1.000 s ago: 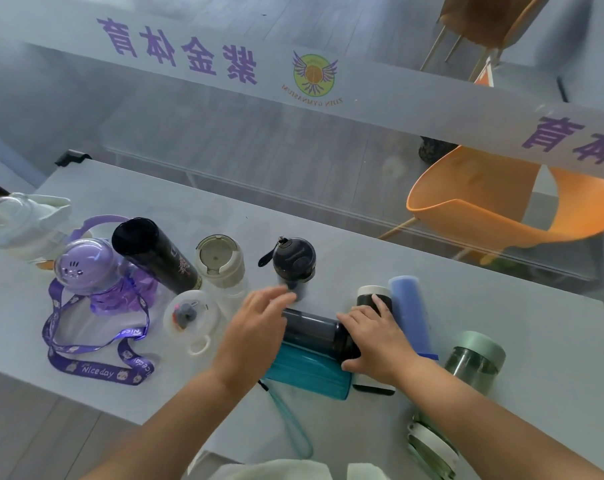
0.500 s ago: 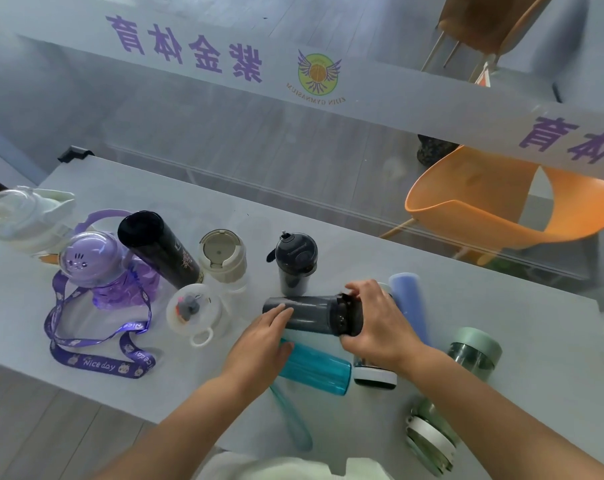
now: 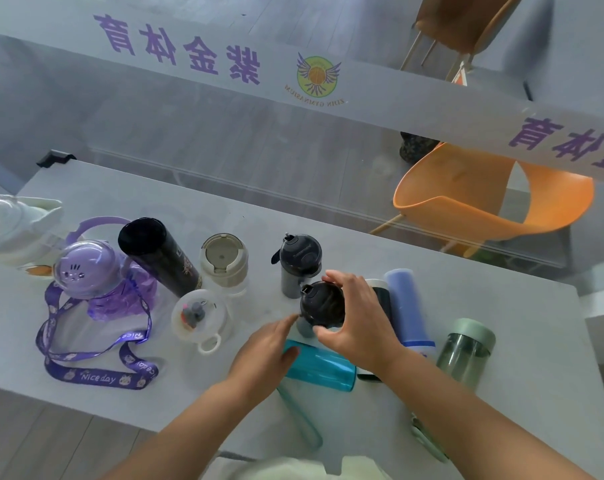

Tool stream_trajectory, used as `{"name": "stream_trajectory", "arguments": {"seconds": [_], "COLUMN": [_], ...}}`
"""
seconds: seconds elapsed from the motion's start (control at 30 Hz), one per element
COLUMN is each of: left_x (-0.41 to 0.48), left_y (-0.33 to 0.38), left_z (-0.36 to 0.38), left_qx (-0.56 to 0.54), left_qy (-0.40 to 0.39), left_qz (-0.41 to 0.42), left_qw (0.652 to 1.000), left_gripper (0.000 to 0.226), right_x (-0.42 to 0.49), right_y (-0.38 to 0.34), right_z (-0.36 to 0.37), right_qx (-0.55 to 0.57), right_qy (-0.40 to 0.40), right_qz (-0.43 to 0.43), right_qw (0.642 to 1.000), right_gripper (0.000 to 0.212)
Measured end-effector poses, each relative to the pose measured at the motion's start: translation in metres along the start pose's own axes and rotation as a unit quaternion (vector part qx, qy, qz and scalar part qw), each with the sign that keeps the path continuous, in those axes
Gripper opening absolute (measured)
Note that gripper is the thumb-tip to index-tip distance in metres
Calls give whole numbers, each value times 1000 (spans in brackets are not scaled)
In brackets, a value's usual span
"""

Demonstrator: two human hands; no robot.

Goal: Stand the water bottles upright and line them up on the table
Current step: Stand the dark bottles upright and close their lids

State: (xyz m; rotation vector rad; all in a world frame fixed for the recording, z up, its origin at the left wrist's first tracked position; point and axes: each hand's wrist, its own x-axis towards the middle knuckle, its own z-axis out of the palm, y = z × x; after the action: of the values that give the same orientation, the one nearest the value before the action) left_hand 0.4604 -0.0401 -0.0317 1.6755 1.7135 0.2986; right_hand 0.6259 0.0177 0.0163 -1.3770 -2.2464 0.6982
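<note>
Seven upright bottles point(image 3: 301, 263), five lying bottles point(image 3: 319, 367), two hands point(image 3: 354, 318), one table point(image 3: 501, 403)

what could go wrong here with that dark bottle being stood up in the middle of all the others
1. The right hand grips the dark bottle only by its lid; its base is hidden, so it may land unevenly and topple.
2. It stands close to the upright grey bottle, which a nudge might knock over.
3. The teal bottle lies on its side under the left hand and could roll toward the table edge.
</note>
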Motion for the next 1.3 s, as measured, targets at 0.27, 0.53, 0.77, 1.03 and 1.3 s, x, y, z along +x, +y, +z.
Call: {"name": "stream_trajectory", "arguments": {"seconds": [0.27,0.53,0.77,1.03,1.3], "left_x": [-10,-14,-29,-30,-26], "left_y": [-23,-18,-9,-8,-19], "left_z": [4,-4,-41,-54,-49], "left_qx": [73,149,131,138,183], "left_qy": [-101,-93,-1,69,91], "left_qz": [-17,42,122,148,151], "left_qw": [992,983,984,977,967], "left_gripper": [84,58,69,73,83], "right_x": [-13,-54,-68,-87,-110], "right_y": [-8,-2,3,5,12], "right_z": [-2,-15,0,13,19], "right_qx": [-6,-17,-32,-63,-96], "right_qy": [22,72,119,118,91], "right_qz": [60,131,178,207,284], "right_qw": [998,989,976,969,950], "right_gripper": [88,74,69,65,58]}}
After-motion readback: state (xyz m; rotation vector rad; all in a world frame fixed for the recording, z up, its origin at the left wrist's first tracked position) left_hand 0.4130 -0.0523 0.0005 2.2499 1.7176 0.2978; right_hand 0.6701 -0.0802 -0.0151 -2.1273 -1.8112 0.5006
